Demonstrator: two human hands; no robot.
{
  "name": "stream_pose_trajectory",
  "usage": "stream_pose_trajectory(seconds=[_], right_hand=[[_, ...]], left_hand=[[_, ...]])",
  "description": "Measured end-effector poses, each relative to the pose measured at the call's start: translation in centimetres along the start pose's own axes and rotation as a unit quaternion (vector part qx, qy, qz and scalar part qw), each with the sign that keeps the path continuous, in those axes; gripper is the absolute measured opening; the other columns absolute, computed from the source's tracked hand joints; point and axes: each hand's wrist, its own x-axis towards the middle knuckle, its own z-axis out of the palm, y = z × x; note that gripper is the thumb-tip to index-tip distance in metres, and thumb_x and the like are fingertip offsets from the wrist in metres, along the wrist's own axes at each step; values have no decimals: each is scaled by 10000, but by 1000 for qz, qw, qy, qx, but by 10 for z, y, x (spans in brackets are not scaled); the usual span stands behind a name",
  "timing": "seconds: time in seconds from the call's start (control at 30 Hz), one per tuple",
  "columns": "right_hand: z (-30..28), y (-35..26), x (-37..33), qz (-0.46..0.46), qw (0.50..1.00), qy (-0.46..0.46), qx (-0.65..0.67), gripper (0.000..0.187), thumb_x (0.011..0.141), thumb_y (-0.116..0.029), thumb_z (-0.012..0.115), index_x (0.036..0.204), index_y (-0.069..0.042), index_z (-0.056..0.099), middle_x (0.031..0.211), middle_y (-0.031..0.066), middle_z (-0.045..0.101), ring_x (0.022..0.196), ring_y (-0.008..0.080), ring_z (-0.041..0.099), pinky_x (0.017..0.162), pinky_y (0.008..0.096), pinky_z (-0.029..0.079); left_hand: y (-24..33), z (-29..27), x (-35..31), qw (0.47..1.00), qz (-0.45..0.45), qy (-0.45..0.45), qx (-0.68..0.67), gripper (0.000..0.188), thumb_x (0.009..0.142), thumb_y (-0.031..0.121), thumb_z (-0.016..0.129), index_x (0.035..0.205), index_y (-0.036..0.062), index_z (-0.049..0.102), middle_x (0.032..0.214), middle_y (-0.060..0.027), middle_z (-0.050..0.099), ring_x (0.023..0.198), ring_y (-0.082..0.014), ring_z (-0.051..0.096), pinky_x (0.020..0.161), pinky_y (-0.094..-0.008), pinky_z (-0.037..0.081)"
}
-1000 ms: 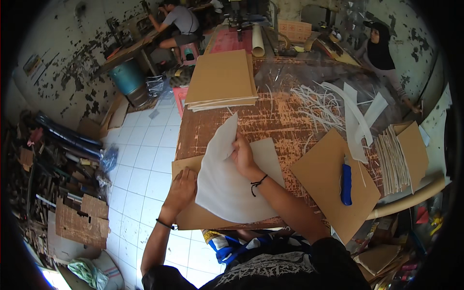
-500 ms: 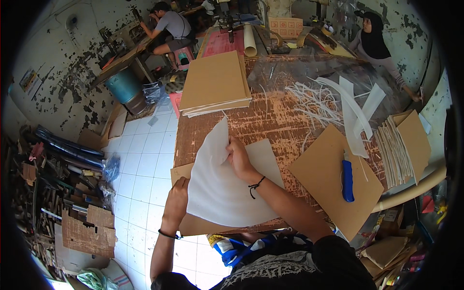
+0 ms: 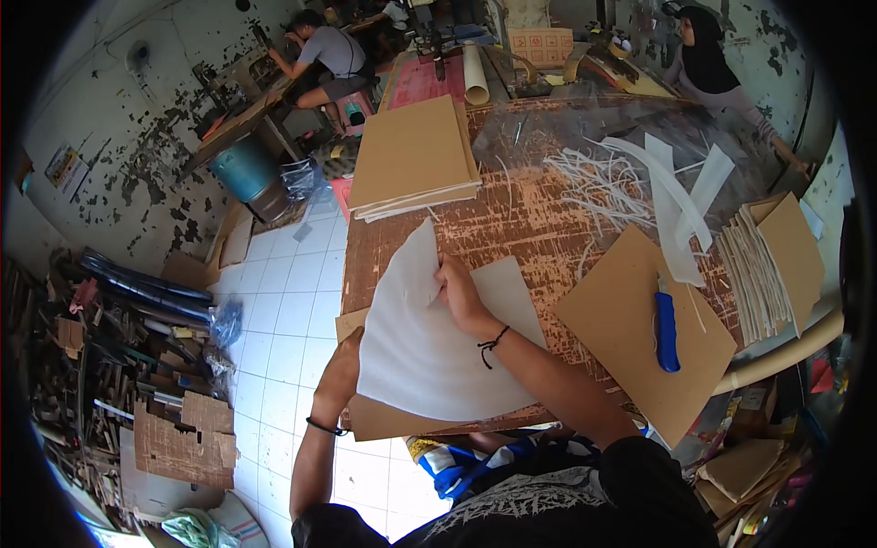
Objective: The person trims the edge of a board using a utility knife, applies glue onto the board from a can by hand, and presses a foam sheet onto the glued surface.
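A thin white foam sheet [image 3: 416,356] is bent up over a brown cardboard sheet [image 3: 388,422] at the near edge of the table. My right hand [image 3: 461,292] pinches a raised fold of the foam sheet, its fingers closed. At the left edge of the foam my left hand [image 3: 342,363] is curled beside the cardboard. Its fingertips are hidden, so whether it grips foam or cardboard does not show. To the right, a blue-handled utility knife [image 3: 668,333] lies on another cardboard sheet [image 3: 621,324].
A stack of cardboard sheets [image 3: 411,151] sits at the table's far left. White foam strips [image 3: 607,192] and clear plastic lie at the back right, near upright padded boards [image 3: 758,279]. One person [image 3: 324,59] sits at the back left; another [image 3: 717,78] is at the back right.
The view has shifted slightly, moving the scene to the right. My left hand's fingers are now more hidden at the foam's edge; my right hand keeps its pinch on the foam sheet.
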Motion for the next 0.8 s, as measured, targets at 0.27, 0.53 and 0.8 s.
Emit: stream_pose_trajectory(seconds=[0.27,0.53,0.8], right_hand=[[-14,1,10,12,1000,6,19,318,891,-152,446,1155,-28,574,1121,81,625,1074,192,597,986,356,481],[25,-40,-8,48,995,3,89,237,889,-152,438,1043,-24,566,979,65,622,894,168,603,857,328,506],[7,-25,-2,41,996,-23,71,326,936,-205,473,1218,-63,552,1107,60,644,997,187,639,913,365,532]], left_hand=[[-63,16,10,980,75,181,24,147,978,85,602,939,-42,539,767,-237,632,638,-400,633,570,-444,486],[-74,-16,-26,922,3,301,-242,108,892,41,746,989,-3,730,881,-109,686,745,-142,634,704,-255,525],[-54,26,-9,982,72,155,83,145,839,85,731,978,87,772,1034,-63,701,925,-266,660,851,-387,556]])
